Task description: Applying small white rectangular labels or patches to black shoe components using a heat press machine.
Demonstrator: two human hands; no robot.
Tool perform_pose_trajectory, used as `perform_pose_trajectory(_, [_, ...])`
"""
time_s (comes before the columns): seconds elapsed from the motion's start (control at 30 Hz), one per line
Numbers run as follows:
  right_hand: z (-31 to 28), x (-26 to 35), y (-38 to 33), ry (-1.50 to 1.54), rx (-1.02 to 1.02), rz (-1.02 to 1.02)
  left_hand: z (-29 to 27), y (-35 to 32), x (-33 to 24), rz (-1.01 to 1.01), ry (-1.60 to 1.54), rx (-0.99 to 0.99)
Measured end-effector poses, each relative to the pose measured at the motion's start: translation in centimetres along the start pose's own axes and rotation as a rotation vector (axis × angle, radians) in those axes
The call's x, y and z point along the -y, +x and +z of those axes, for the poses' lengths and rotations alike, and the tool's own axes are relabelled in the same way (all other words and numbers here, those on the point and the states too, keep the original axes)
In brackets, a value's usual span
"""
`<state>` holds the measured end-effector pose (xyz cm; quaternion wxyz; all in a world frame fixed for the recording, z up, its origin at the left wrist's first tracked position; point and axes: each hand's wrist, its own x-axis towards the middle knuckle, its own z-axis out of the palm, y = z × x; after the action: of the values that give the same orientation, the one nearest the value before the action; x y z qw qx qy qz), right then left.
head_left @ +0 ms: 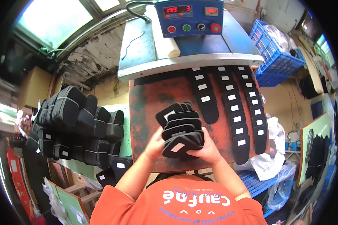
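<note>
My left hand (155, 144) and my right hand (206, 150) hold a fanned stack of black tongue-shaped foam pieces (181, 127) with small white labels, just above the near edge of a rust-red press plate (148, 101). The left hand grips the stack's left side, the right hand its lower right. Three overlapping rows of the same black labelled pieces (233, 108) lie on the plate to the right, running from under the press head toward me.
A blue press control box (189, 17) with red displays and round buttons sits above the plate. Bundled stacks of black pieces (79, 123) lie on a green table at left. A blue crate (276, 52) stands at upper right; plastic bags (268, 161) at right.
</note>
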<state>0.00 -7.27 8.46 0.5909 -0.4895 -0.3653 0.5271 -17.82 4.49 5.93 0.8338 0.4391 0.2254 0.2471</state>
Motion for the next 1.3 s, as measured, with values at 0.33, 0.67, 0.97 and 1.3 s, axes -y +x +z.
perform_pose_trajectory(0.33, [0.6,-0.3,1.2,-1.202,0.126,-0.049,-5.4,3.0,2.1,0.401,0.137,-0.213])
perform_pose_trajectory(0.67, [1.1,-0.9,0.9,-1.33,0.094,-0.231,-2.3,2.1,3.6,0.357,0.178,-0.104])
perform_pose_trajectory(0.97, [3.4,0.3,1.2,-1.572,0.174,-0.167,-0.2,0.5,5.5,0.588,0.533,-0.349])
perform_pose_trajectory(1.3, [3.8,2.0,1.1,-1.619,0.348,-0.187,2.2,-18.4,8.6,0.69,1.119,-0.643])
